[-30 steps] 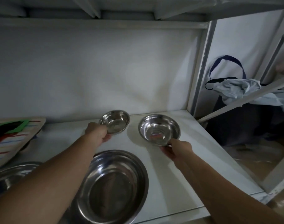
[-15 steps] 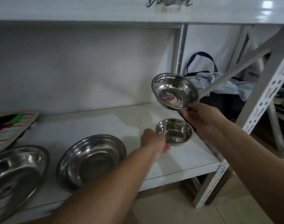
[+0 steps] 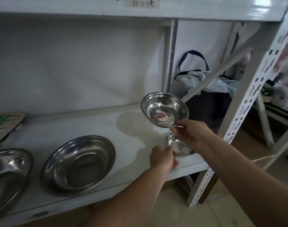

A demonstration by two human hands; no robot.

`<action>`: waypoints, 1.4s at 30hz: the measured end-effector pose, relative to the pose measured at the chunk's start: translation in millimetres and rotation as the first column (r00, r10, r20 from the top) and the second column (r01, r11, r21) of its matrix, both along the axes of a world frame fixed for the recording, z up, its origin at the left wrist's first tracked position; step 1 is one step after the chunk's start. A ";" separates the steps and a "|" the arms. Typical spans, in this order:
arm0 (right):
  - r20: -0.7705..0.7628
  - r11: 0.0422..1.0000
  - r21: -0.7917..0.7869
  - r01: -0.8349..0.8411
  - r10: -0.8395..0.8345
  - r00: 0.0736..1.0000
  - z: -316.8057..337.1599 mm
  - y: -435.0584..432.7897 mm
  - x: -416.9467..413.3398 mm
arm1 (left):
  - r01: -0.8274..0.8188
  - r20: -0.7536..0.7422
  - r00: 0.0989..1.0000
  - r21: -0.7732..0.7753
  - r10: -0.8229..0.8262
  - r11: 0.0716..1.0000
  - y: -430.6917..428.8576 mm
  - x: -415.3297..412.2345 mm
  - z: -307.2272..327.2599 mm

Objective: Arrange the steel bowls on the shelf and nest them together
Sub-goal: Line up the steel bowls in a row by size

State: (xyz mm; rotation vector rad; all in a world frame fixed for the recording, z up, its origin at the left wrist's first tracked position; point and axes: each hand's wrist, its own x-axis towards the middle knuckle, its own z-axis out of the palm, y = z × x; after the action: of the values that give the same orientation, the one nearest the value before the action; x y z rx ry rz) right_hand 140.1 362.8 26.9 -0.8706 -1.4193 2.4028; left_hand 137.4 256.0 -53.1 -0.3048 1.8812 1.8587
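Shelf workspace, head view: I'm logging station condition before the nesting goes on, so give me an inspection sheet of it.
Surface: white shelf, bare between the bowls.
Job's things: medium bowl with a sticker inside, lifted off the shelf; smallest bowl below it near the shelf's right front; large bowl resting on the shelf; another large bowl cut off at the left edge. None nested yet.
Clutter: striped board at far left.
Grippers: right hand pinches the medium bowl's rim; left hand grips the smallest bowl's rim.
Cables: nothing seen.
Surroundings: dark bag with cloth behind the rack; perforated upright.
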 end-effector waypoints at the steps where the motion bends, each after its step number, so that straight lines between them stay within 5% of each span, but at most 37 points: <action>1: 0.015 0.998 0.028 -0.064 0.064 0.998 3.3 -44.4 -3.9 | -0.042 -0.013 0.999 0.030 0.043 0.999 -43.1 2.2 4.6; 8: 0.128 0.990 0.030 -0.136 0.131 0.983 -41.1 -103.7 1.1 | -0.120 0.054 0.992 0.145 0.113 0.982 -150.3 35.1 -22.8; 22: 0.231 0.997 0.072 0.039 -0.055 0.972 -81.4 -58.5 20.0 | -0.107 0.034 0.994 0.073 0.105 0.992 -191.8 33.3 -33.7; 27: 0.263 0.999 -0.025 -0.044 0.049 0.964 -97.0 -64.5 50.1 | -0.153 0.008 0.988 -0.009 0.153 0.988 -204.9 35.6 -39.0; 35: 0.256 0.952 0.145 -0.270 0.228 0.939 -69.1 -147.2 28.3 | -0.281 -0.056 0.959 -0.077 0.277 0.957 -294.0 17.5 -23.7; 42: 0.304 0.912 0.336 -0.234 0.131 0.944 -66.5 -157.2 12.2 | -0.246 -0.078 0.968 -0.069 0.240 0.967 -302.6 -2.3 -20.1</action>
State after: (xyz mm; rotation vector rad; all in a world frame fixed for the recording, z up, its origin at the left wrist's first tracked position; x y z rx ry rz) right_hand 152.4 205.6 -39.6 -1.0378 -2.0611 2.0816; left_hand 135.0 -46.6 -73.2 -0.5258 2.0443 1.9775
